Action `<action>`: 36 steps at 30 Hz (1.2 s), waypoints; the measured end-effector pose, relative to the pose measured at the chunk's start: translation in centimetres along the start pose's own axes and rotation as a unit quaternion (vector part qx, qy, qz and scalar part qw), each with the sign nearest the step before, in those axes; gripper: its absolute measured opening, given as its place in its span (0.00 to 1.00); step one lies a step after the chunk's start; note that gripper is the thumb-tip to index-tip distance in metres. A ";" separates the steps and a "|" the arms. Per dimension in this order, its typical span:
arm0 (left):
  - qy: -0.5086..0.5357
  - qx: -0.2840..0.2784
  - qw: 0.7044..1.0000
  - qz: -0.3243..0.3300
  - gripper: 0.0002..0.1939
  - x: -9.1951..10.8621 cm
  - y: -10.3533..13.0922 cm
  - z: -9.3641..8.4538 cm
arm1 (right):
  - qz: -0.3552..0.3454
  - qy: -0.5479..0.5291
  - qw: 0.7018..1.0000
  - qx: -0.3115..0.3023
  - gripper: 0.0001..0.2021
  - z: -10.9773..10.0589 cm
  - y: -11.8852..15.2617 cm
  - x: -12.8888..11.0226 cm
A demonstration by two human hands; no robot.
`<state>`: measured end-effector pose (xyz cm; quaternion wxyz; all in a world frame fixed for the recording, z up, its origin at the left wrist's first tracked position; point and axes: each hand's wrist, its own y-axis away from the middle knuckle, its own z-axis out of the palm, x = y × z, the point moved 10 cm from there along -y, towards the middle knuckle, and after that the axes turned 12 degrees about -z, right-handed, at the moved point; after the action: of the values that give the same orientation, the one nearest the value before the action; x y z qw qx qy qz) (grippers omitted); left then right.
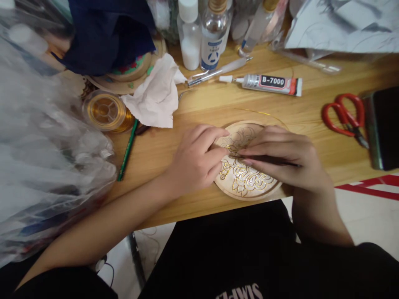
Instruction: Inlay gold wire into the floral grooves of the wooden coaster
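A round wooden plate (pixel 224 187) lies near the table's front edge. Gold wire (pixel 249 176) outlines flower shapes on its lower part, while pencil-like lines show on the upper part. My left hand (pixel 199 155) grips the plate's left side, its fingers bent over the rim and the index fingertip close to a small wire loop. From the right, my right hand (pixel 280 155) reaches over the plate, closed on slim dark tweezers (pixel 285 161). The tweezer tips are close to the left fingertips; whether they grip wire is too small to tell. A loose gold wire strand (pixel 257 111) runs behind the plate.
Behind lie a glue tube (pixel 271 84), a clear pen-like tool (pixel 218 71) and bottles (pixel 213 41). Left are a gold wire spool (pixel 107 110), crumpled tissue (pixel 158 93), a green pencil (pixel 127 151) and plastic bags (pixel 46 145). Red-handled cutters (pixel 346 116) lie right, beside a dark box-like object (pixel 383 128).
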<state>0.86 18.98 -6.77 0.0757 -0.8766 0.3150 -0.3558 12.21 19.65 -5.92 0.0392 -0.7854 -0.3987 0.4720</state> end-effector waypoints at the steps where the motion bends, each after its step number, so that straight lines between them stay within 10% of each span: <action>1: 0.001 0.003 1.000 0.002 0.09 0.1 0.0 -0.1 | 0.002 0.000 1.000 0.003 0.09 -0.1 0.0 0.0; 13: 0.000 0.006 1.000 0.009 0.10 0.2 -0.1 -0.2 | 0.087 -0.008 0.994 0.067 0.10 -1.6 1.2 0.9; 36: -0.003 -0.008 1.000 0.012 0.11 0.3 -0.1 0.0 | 0.012 -0.008 1.000 0.010 0.07 -0.5 0.3 0.2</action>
<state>1.08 18.86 -6.53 0.0741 -0.8742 0.3281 -0.3502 12.83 19.76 -5.90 0.0384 -0.7860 -0.3845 0.4826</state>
